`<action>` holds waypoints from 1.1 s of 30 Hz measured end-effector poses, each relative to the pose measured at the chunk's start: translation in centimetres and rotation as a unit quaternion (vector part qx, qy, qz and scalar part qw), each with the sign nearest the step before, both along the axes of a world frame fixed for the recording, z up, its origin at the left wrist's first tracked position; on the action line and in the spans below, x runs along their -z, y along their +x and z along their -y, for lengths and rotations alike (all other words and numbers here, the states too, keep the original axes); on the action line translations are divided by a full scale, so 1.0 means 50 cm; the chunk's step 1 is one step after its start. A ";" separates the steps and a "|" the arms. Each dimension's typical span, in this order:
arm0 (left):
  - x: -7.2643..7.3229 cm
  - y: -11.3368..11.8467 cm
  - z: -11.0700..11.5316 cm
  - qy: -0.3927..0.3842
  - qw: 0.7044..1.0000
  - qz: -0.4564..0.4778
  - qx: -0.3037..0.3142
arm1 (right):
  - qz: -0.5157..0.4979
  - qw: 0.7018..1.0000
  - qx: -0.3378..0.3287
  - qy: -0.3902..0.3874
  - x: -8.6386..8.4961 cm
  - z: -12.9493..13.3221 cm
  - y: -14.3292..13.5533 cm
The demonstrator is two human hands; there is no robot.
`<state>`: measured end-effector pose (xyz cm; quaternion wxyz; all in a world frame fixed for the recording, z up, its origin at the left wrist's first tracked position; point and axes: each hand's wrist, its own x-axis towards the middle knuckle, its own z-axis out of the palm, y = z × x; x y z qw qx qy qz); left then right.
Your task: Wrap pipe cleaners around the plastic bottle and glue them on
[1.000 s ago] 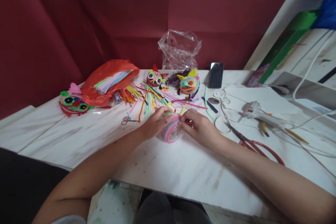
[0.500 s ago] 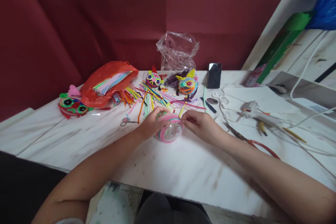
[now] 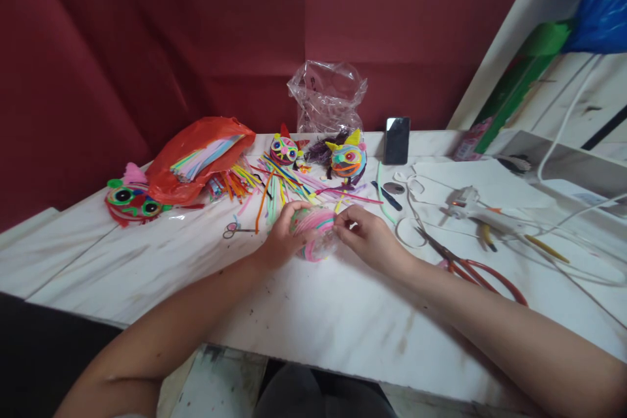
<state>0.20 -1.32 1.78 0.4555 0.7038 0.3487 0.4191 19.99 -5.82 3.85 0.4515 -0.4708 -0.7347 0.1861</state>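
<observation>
Striped ball [image 3: 321, 221] drew close fingerwork

Inside the bench's [image 3: 294, 313] near edge, mid-width, the left hand [image 3: 285, 233] curled round the ball; the right hand [image 3: 361, 233] pinched thumb and fingertips together at its right side, any catch unclear. Banding seemed underway, the next move needing steady left-hand support. Coloured stems [image 3: 278, 184] lay beyond.

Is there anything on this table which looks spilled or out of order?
Mildly, yes: loose fuzzy sticks lie strewn beside the red bag, crossing at many angles, so they look spilled. I notice no clear damage.
</observation>
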 end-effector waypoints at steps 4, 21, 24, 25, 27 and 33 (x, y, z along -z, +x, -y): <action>0.003 0.001 -0.002 -0.051 0.998 0.037 0.031 | 0.001 1.000 -0.002 -0.010 0.004 -0.002 0.001; 0.002 0.005 -0.008 -0.065 0.994 0.088 -0.015 | 0.012 1.000 0.002 -0.003 0.010 -0.004 0.001; 0.003 0.006 -0.009 -0.062 0.993 0.094 -0.018 | 0.016 1.000 0.001 -0.004 0.010 -0.003 0.001; 0.003 0.006 -0.009 -0.063 0.993 0.094 -0.021 | 0.017 1.000 0.000 -0.001 0.010 -0.001 0.000; 0.002 0.007 -0.008 -0.065 0.993 0.093 -0.035 | 0.019 1.000 0.000 0.004 0.010 0.002 -0.003; 0.004 0.007 -0.004 -0.062 0.992 0.084 -0.069 | 0.038 0.999 -0.004 0.012 0.012 0.012 -0.012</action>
